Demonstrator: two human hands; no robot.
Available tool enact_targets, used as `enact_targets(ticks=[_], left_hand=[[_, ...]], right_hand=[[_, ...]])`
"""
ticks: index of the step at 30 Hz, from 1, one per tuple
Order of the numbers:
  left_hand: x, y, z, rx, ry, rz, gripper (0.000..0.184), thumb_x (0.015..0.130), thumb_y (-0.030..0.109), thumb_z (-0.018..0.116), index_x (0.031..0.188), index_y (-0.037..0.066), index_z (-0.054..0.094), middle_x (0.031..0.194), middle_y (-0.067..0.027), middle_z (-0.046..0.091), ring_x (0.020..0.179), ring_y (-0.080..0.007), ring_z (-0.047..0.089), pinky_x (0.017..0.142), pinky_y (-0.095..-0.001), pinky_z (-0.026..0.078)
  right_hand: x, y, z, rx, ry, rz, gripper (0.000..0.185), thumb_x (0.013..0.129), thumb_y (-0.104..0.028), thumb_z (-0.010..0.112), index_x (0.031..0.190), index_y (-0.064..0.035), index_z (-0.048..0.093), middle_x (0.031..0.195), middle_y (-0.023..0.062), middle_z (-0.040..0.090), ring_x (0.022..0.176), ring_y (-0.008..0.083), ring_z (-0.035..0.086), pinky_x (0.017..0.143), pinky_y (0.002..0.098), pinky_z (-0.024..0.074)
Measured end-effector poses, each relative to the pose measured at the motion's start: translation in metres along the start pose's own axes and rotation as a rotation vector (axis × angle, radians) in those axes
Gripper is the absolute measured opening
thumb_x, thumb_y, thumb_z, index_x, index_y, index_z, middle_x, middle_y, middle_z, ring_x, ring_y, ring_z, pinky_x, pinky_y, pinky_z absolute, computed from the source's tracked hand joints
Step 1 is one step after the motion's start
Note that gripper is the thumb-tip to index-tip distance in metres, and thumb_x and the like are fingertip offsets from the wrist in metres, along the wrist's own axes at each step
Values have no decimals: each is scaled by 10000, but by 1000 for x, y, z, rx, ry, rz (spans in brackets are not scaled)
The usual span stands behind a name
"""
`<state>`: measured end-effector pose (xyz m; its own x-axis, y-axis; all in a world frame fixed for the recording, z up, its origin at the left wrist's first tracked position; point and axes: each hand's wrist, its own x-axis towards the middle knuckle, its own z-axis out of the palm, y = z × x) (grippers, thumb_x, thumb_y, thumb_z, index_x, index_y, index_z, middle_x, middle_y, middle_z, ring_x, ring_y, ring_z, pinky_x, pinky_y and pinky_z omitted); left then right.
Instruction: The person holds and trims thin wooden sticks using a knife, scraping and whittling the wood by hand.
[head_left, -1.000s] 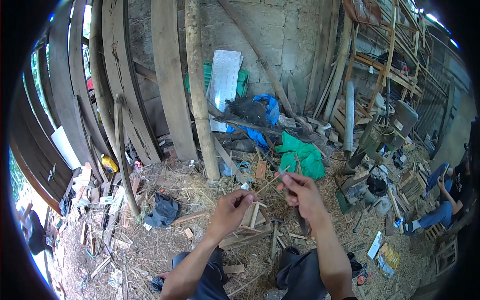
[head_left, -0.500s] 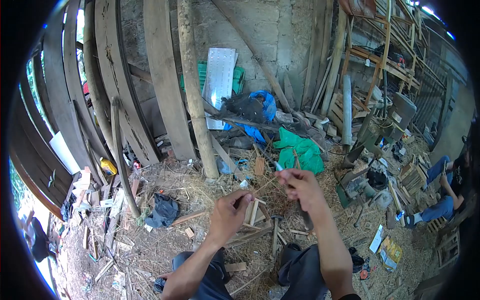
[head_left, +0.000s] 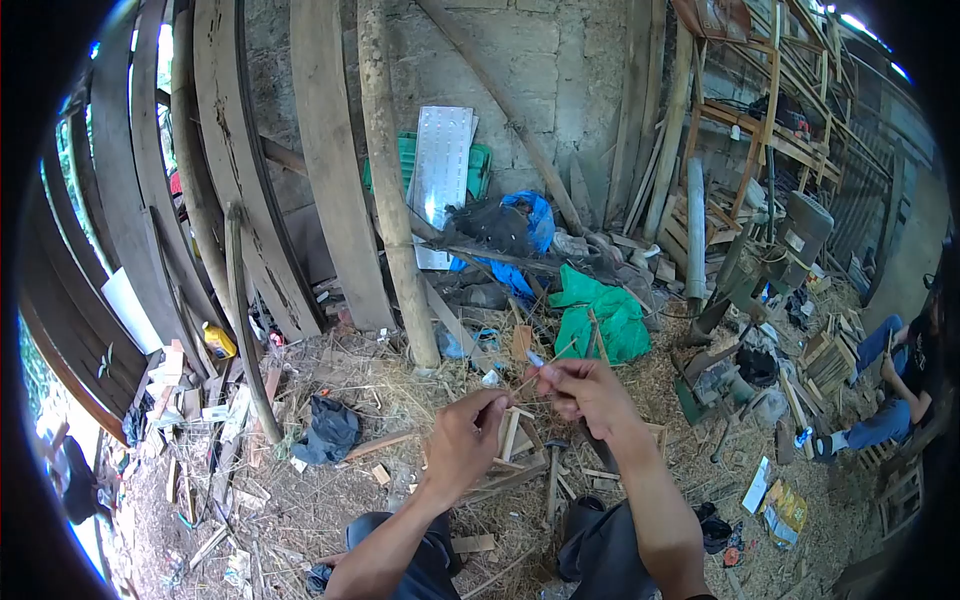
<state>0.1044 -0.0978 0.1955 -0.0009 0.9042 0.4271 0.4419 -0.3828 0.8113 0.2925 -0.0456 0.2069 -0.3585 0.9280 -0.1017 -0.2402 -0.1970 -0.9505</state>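
Note:
In front of me, my left hand (head_left: 466, 445) is closed, thumb pressed to the fingers, on one end of a thin straw-coloured strip (head_left: 526, 381). My right hand (head_left: 588, 398) pinches near the strip's other end, with a small whitish piece (head_left: 534, 358) showing at its fingertips; I cannot make out what that piece is. Beneath the hands lies a small frame of pale wooden slats (head_left: 512, 436), partly hidden by my left hand. A hammer-like tool (head_left: 552, 482) stands beside it. Under my right wrist shows a dark blade-like thing (head_left: 602, 452); whether it is held I cannot tell.
A green plastic bag (head_left: 600, 318) and blue sheeting (head_left: 520, 275) lie ahead by the block wall. A wooden post (head_left: 392, 230) rises at left of centre. A black bag (head_left: 328, 432) lies on the littered floor. Another person (head_left: 895, 385) sits at the far right.
My right hand has come down and left, closer to my left hand, and the whitish piece moved with it. My left hand stays nearly in place. The view has tilted slightly.

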Motion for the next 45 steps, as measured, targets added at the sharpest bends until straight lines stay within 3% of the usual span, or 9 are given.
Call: enact_targets(ticks=[4, 6, 12, 17, 21, 28, 37, 39, 45], left_hand=[[1, 0, -4, 52, -1, 57, 135, 874, 95, 596, 954, 2, 653, 786, -155, 647, 587, -224, 591, 554, -313, 454], [-1, -1, -3, 53, -28, 11, 129, 875, 84, 601, 936, -18, 653, 761, -116, 663, 608, -131, 570, 566, -273, 441], [-1, -2, 0, 63, -48, 40, 139, 885, 96, 588, 938, -15, 652, 776, -120, 670, 633, -129, 584, 585, -276, 452], [4, -15, -17, 9, -88, -90, 158, 904, 122, 570, 950, -10, 645, 765, -72, 654, 649, -90, 548, 604, -254, 438], [11, -37, -8, -231, -104, -112, 183, 926, 140, 535, 936, -14, 633, 642, -56, 550, 591, -79, 469, 561, -256, 392], [11, -41, 5, -292, -173, -157, 194, 949, 158, 511, 975, -16, 594, 700, -12, 539, 645, -65, 458, 580, -247, 375], [11, -28, 4, -386, -266, -194, 187, 960, 155, 501, 978, -15, 576, 722, 5, 513, 666, -69, 443, 598, -241, 378], [11, -32, 8, -462, -282, -203, 195, 970, 204, 492, 920, 31, 568, 672, 45, 454, 559, -13, 349, 490, -180, 267], [11, -30, 13, -573, -296, -316, 182, 963, 213, 512, 929, 45, 574, 666, 54, 422, 542, -12, 311, 474, -174, 236]], right_hand=[[1, -3, -25, 74, 108, -13, 225, 909, -174, 601, 993, 33, 627, 761, 26, 597, 486, 42, 384, 407, 197, 249], [1, -4, -30, 86, 117, -7, 223, 907, -174, 604, 992, 31, 627, 772, 29, 600, 486, 45, 384, 407, 196, 247], [0, -3, -33, 44, 155, -7, 231, 910, -180, 601, 995, 34, 626, 775, 27, 594, 483, 46, 374, 404, 191, 245], [3, -6, -70, -5, 383, -221, 257, 920, -187, 585, 1047, 34, 616, 773, 21, 580, 484, 42, 368, 399, 181, 232], [-5, -8, -36, -49, 244, -235, 287, 928, -211, 570, 1093, 20, 608, 811, 50, 613, 481, 42, 368, 409, 188, 247], [1, 12, 21, -243, -87, -155, 269, 930, -170, 565, 1135, 1, 594, 766, 71, 638, 475, 38, 385, 420, 191, 286], [2, 12, 8, -93, -116, -12, 208, 910, -171, 601, 1003, 12, 639, 753, 27, 617, 478, 35, 394, 417, 186, 281], [2, 10, 6, -102, -107, -32, 207, 909, -170, 604, 1002, 11, 640, 754, 23, 616, 479, 35, 397, 417, 185, 283], [2, 11, 3, -136, -64, -63, 199, 904, -132, 596, 1007, 32, 643, 756, 33, 624, 488, 31, 408, 429, 182, 305]])
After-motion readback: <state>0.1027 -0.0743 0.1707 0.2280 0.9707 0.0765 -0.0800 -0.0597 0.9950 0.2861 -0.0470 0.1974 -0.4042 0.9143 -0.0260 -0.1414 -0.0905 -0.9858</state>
